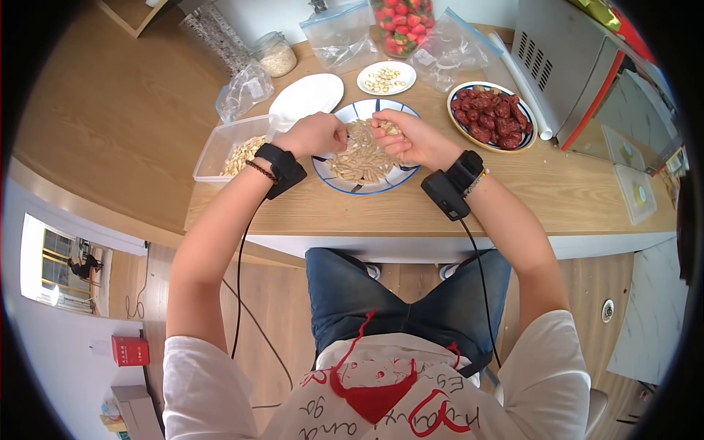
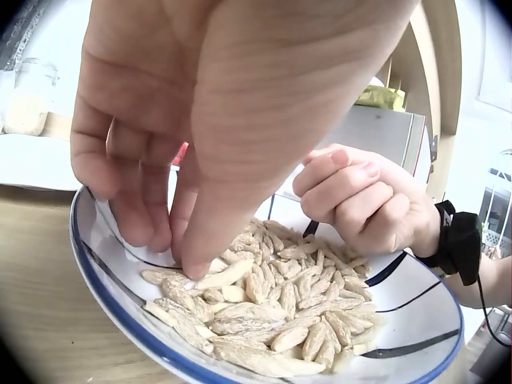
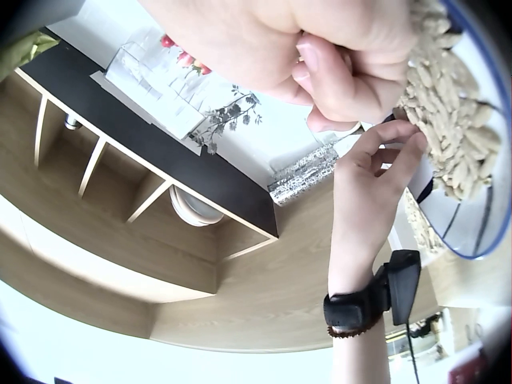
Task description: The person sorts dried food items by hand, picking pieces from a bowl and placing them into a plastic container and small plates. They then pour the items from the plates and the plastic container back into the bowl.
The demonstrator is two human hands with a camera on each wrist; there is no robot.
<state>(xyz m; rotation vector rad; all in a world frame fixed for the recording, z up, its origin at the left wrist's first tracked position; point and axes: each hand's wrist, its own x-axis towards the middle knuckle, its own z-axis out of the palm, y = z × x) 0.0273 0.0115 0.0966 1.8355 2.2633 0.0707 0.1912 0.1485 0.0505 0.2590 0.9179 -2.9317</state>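
Note:
Pale, wrinkled dried root pieces (image 1: pixel 363 165) fill the middle of a white plate (image 1: pixel 405 176) with blue stripes and a blue rim. My left hand (image 1: pixel 315 136) is at the plate's left side, thumb and fingertips bent down, pinching at a dried root piece among the pile in the left wrist view. Over the plate's right side, my right hand (image 1: pixel 414 139) has its fingers curled in, gripping some pale root pieces (image 1: pixel 389 128) that show at the fingers in the head view. In the left wrist view this hand (image 2: pixel 360 200) hides most of what it holds.
Left of the plate stands a clear plastic box (image 1: pixel 209 158) of pale pieces. Behind are a white plate (image 1: pixel 304 99), a small dish (image 1: pixel 411 75) of yellowish seeds, plastic bags (image 1: pixel 341 40) and strawberries (image 1: pixel 402 22). A bowl of red dates (image 1: pixel 491 117) sits right, beside a grey appliance (image 1: pixel 546 59).

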